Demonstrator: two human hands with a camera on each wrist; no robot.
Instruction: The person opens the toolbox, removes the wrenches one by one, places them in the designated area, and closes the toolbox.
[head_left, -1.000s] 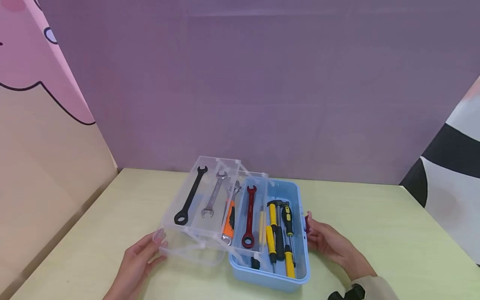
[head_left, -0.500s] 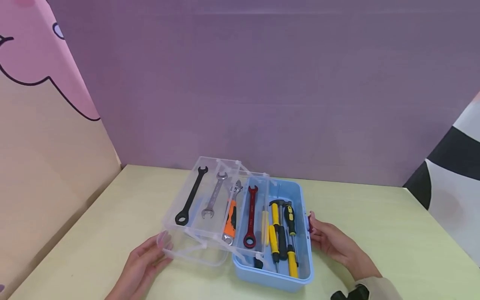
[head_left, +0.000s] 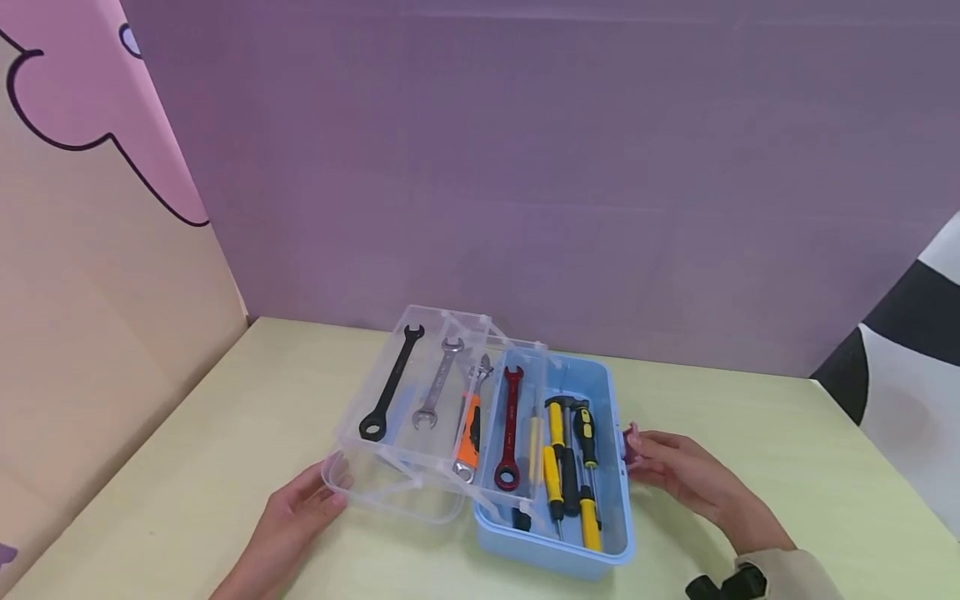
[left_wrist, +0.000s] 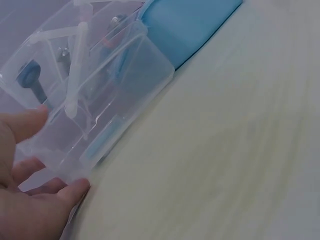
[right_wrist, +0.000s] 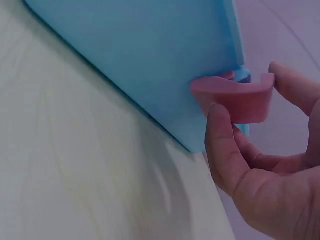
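I am steadying the open toolbox (head_left: 611, 500) near the middle of the surface (head_left: 787, 467). My left hand (head_left: 296, 521) is cupping the outer corner of the clear tray (head_left: 390, 492), fingers relaxed against it. My right hand (head_left: 690, 479) is pinching the pink latch (right_wrist: 235, 100) on the blue side wall. Judged step: the cantilever tiers are standing fully spread. Any next move calls for level, even pressure from both sides. Open room is lying left, right and toward me; the purple backdrop (head_left: 525, 167) is bounding the far edge

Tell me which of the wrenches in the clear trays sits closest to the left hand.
The black wrench, in the outermost clear tray. Its ring end lies nearest the left hand; the silver wrench, orange-handled adjustable wrench and red wrench lie further right.
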